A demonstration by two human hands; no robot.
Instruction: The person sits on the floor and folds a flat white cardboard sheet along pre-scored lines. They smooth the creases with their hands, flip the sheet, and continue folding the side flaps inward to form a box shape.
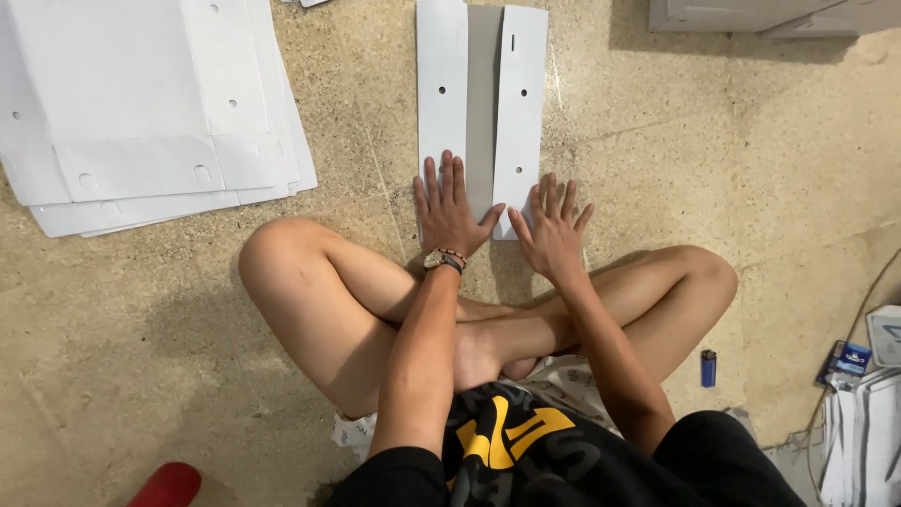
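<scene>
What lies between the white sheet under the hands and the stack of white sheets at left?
Only bare speckled floor, in the head view, between the folded sheet and stack.

A flat white cardboard piece (481, 103) lies on the speckled floor (704, 160) straight ahead of the seated person, long and narrow, running away from the body. Its two side flaps are folded in over the middle, leaving a slightly darker strip showing between them, and each flap carries small punched holes. The near end lies flat under both spread palms.
</scene>
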